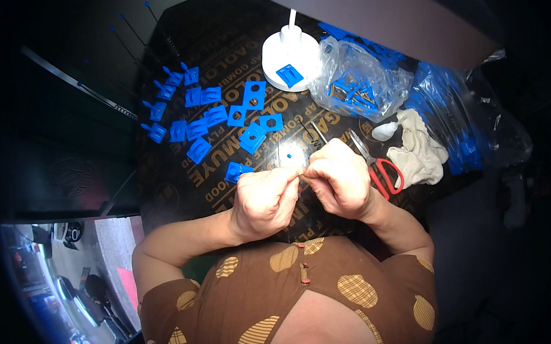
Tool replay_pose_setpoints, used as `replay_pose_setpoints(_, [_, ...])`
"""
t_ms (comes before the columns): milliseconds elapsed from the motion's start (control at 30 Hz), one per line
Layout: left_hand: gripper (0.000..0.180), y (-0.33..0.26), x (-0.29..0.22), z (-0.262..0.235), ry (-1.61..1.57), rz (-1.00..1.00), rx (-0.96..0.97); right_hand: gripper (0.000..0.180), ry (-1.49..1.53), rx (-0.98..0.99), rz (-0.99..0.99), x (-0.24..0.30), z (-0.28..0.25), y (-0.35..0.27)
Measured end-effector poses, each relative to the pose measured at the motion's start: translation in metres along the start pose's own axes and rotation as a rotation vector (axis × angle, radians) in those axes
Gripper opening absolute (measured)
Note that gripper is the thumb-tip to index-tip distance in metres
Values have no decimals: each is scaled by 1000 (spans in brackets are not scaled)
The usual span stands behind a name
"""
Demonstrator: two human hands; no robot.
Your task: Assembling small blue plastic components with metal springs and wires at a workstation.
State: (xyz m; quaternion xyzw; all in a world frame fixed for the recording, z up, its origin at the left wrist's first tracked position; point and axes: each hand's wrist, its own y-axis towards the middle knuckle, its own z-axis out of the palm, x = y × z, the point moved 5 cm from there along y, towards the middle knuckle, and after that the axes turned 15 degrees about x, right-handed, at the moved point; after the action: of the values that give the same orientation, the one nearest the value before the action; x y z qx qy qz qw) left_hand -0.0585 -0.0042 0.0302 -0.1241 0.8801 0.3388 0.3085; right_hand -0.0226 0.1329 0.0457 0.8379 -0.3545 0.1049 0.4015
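Clock read from the meeting fingertips, 12 straight ahead: dark printed table fills most of the work area. Clear plastic bundle with blue pieces at 2; knotty clear bag at 1, open side up, probably so small parts can be reached. Left hand and right hand meet at centre, both curled nearly closed, thumbs and fingertips pinched tip to tip, presumably for fine control. Whatever sits between them, the thing being worked, is too small to make out; can't tell what either grips. White lamp base at 12, likely there to light the fingertips. Cloth near 3, red-handled scissors at 3, beside the right hand, probably for quick grabbing. Holed blue plates at 11, blue clip pieces around 10, spread out, maybe for easy picking. White bottle at 2, touching cloth. Tiny blue bit just beyond the fingertips, between 11 and 12.
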Motion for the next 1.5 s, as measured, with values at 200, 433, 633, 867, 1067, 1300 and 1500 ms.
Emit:
replay_pose_setpoints(200, [19, 2, -4, -4, 44, 9, 3, 26, -25, -76, -27, 2, -1, 0])
replay_pose_setpoints(433, [24, 3, -8, -5, 208, 93, 40, 28, -48, -66, -26, 3, 0, 0])
replay_pose_setpoints(633, [23, 2, -8, -4, 200, 106, 21, 28, -76, -18, -20, 3, 1, -1])
replay_pose_setpoints(867, [23, 2, -9, -2, 163, 81, 12, 23, -93, -40, -16, 4, 2, 0])
replay_pose_setpoints(1067, [19, -1, -5, 1, 27, -54, 78, 21, -199, -57, -40, 5, 4, -2])
replay_pose_setpoints(1300, [15, -7, 2, 6, -383, -293, 117, 24, -311, -2, -73, 7, 6, -3])
replay_pose_setpoints(1500, [15, -9, 2, 8, -705, -518, 127, 23, -346, 0, -82, 7, 7, -3])
